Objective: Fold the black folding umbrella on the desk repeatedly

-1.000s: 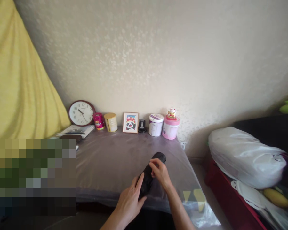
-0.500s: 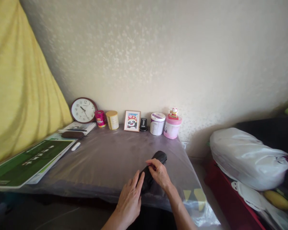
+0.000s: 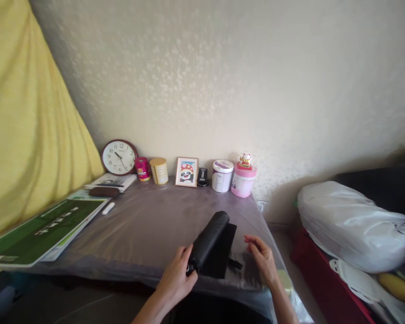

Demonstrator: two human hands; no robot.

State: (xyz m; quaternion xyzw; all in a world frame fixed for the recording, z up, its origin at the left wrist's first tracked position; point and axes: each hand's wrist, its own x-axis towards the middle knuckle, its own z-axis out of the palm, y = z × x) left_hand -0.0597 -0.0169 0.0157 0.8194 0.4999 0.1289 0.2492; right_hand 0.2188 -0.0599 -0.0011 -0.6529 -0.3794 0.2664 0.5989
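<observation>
– Near the front edge of the grey table (image 3: 148, 225), right of its middle, what do our hands have?

– Our left hand (image 3: 176, 273) has its fingers clamped around the near end of a black roll (image 3: 209, 236), which slants away from us, its far end toward the right. We cannot tell whether that far end touches the table

– And our right hand (image 3: 261, 257)?

– It hangs over the table's right side, fingers loosely bent and slightly apart, gripping nothing that we can see. Just left of it is a narrow black strap (image 3: 235, 263), next to the dark flap (image 3: 222, 254) spread along the roll's right side

– What do we have on the far side?

– From left to right, a round clock (image 3: 119, 157), a magenta tin (image 3: 142, 169), a yellow-lidded tin (image 3: 159, 172), a framed panda picture (image 3: 186, 173), a white tub (image 3: 222, 177) and a pink-lidded tub (image 3: 243, 183) bearing a cat figurine (image 3: 245, 159). On the left we see a green board (image 3: 50, 229), well apart from our hands
</observation>
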